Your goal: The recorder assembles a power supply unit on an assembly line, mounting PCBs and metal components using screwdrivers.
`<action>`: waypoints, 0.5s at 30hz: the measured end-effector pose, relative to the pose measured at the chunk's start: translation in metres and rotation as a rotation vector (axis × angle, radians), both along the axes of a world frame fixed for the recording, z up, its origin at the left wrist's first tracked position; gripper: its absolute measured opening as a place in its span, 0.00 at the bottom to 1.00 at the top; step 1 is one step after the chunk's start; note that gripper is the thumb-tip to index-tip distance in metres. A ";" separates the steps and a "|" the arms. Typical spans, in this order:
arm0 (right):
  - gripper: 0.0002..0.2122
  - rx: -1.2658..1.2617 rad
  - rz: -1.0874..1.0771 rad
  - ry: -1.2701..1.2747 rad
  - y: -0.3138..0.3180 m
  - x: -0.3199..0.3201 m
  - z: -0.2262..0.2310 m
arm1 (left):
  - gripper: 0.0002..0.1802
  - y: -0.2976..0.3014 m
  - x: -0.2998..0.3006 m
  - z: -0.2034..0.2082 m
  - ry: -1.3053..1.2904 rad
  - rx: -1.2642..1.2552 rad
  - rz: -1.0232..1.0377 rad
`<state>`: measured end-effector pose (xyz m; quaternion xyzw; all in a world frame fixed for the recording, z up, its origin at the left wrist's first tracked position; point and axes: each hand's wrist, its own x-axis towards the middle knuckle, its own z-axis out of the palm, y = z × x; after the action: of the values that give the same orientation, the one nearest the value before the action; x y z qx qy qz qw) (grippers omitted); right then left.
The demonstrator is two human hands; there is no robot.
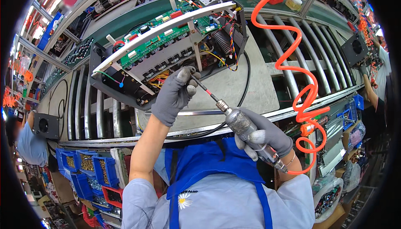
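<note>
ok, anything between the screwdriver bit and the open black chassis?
Nothing visible: the grey-gloved left hand pinches the bit's tip at the open black chassis; the right hand grips the grey pneumatic screwdriver.

White labels [168, 19] – on green circuit board [167, 36]

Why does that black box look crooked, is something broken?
Nothing looks broken. The open black box sits tilted on the grey mat, wires loose. The left hand steadies the bit of the air screwdriver held by the right hand.

roller conveyor [292, 41] | blue parts bins [90, 166] lower left | shelving [50, 20] behind
</note>
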<state>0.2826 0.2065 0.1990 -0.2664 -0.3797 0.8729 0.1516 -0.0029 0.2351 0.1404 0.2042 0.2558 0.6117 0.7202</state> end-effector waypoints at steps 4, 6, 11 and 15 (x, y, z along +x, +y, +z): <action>0.42 0.111 -0.002 -0.088 0.000 -0.007 0.008 | 0.18 -0.001 -0.002 0.009 0.079 0.040 0.038; 0.40 0.044 -0.007 -0.054 -0.001 -0.009 0.007 | 0.19 -0.002 -0.005 0.010 0.125 0.032 0.059; 0.36 0.133 -0.102 0.032 0.005 -0.023 0.012 | 0.24 0.004 0.003 0.016 0.019 -0.233 -0.047; 0.40 0.273 -0.233 -0.027 0.024 -0.034 0.027 | 0.19 -0.009 -0.003 -0.013 -0.118 -0.257 -0.033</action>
<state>0.2490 0.2309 0.2260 -0.2973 -0.4633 0.7859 0.2815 -0.0062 0.2262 0.1270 0.0782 0.2860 0.5730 0.7640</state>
